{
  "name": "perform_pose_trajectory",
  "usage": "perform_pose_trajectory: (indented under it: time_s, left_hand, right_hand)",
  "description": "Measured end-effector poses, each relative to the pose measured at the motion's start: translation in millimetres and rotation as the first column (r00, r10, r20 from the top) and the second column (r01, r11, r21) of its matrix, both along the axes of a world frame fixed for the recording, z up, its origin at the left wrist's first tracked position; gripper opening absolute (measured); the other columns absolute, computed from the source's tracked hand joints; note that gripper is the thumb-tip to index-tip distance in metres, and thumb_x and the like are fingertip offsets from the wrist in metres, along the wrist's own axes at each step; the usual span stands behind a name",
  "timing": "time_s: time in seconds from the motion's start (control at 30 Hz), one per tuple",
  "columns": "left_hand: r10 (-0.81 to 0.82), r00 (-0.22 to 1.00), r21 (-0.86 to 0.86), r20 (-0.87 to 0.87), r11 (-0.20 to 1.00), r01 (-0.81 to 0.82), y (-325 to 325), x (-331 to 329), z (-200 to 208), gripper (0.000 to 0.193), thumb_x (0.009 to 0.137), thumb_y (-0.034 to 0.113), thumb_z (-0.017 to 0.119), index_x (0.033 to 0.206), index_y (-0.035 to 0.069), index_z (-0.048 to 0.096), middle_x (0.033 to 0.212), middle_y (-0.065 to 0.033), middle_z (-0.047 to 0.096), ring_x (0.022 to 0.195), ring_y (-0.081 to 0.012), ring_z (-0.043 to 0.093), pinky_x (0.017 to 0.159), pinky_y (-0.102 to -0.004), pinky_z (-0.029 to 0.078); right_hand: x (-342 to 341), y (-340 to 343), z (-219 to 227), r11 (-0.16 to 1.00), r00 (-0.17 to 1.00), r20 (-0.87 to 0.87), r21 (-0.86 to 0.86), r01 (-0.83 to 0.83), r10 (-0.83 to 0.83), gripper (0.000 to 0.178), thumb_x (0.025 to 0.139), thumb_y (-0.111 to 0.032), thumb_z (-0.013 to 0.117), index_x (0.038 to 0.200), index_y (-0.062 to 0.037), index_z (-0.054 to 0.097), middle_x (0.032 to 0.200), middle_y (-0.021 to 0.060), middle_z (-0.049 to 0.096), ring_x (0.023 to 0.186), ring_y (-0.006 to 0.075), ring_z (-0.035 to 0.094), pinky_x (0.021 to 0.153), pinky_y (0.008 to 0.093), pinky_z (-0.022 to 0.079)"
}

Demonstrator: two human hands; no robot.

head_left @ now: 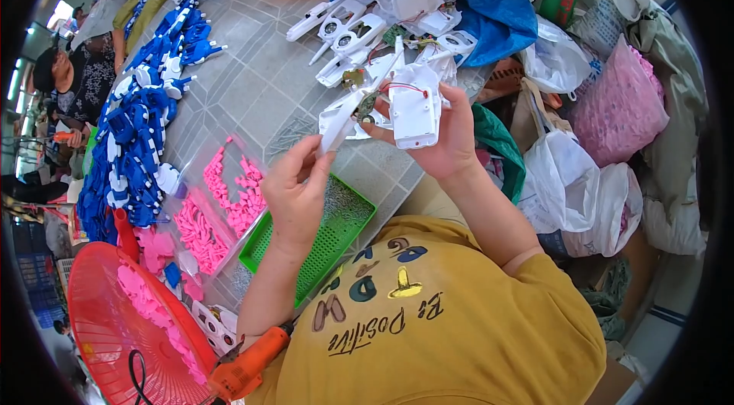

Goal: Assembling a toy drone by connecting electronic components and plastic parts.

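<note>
In front of my chest, my left hand (294, 195) pinches a long white plastic shell piece (336, 128) by its near end. My right hand (456, 141) holds a white boxy plastic housing (415, 113), its palm and fingers behind it. A thin red wire runs over the housing's top. Between the two parts shows a small green circuit board (367, 105); I cannot tell which part it is fixed to. Just beyond lies a heap of white toy-like shells (359, 34) with loose wires and boards. Below my hands sits a green perforated basket (329, 241) with many small screws.
To the left are pink plastic parts (202, 229) in a clear tray, a pile of blue-and-white parts (134, 122) and a red basket (92, 313). An orange power screwdriver (252, 365) lies by my left elbow. Bags (562, 187) crowd the right. Another person (88, 76) sits far left.
</note>
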State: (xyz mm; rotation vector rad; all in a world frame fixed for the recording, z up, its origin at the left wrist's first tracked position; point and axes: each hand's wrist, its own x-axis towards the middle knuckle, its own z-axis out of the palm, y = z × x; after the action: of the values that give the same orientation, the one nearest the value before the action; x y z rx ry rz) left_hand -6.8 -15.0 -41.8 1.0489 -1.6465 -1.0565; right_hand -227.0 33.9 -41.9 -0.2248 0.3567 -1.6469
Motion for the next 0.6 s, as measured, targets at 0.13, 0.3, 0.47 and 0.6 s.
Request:
perform_pose_trajectory:
  time_s: [0.13,0.3,0.47,0.6]
  left_hand:
    - [-0.193,0.981,-0.056,0.039,0.979,0.194,-3.5,0.0,-11.4,0.034,0.085,-0.002,0.069,0.118,-0.001,0.063,0.112,-0.0106,0.067,0.099,-0.0156,0.066,0.084,-0.0286,0.054]
    - [-0.392,0.898,0.307,-0.2,0.845,0.437,5.6,2.1,-7.7,0.035,0.084,-0.004,0.067,0.116,0.003,0.054,0.119,-0.007,0.06,0.102,-0.014,0.061,0.089,-0.0291,0.05]
    - [-0.29,0.893,0.304,-0.343,0.866,0.398,2.8,0.7,-7.4,0.039,0.084,0.006,0.076,0.114,0.003,0.052,0.108,-0.0052,0.06,0.097,-0.0115,0.059,0.083,-0.0291,0.05]
    - [-0.254,0.967,0.213,-0.034,0.943,0.255,1.1,-1.1,6.4,0.048,0.084,0.008,0.077,0.121,0.003,0.047,0.112,-0.0083,0.059,0.097,-0.0133,0.057,0.085,-0.0306,0.05]
  right_hand:
    - [9.2,-5.0,0.1,0.997,0.978,0.196,-0.009,-0.07,0.071,0.058,0.092,-0.041,0.046,0.134,-0.0018,0.054,0.127,0.0158,0.062,0.11,0.0303,0.062,0.105,0.0594,0.043]
    - [17.3,-6.3,-0.7,0.983,0.951,0.251,-0.032,-0.18,0.182,0.055,0.095,-0.037,0.04,0.133,0.0004,0.054,0.129,0.0188,0.06,0.111,0.0319,0.062,0.105,0.0627,0.042]
    - [23.8,-11.3,2.0,0.988,0.986,0.12,0.092,-0.127,0.116,0.058,0.096,-0.039,0.037,0.138,0.0001,0.051,0.131,0.017,0.06,0.105,0.0276,0.065,0.101,0.0594,0.046]
    - [23.8,-11.2,-12.3,0.979,0.99,-0.025,0.151,-0.134,0.14,0.055,0.097,-0.038,0.036,0.136,-0.0025,0.052,0.128,0.015,0.061,0.111,0.0255,0.062,0.101,0.0584,0.046]
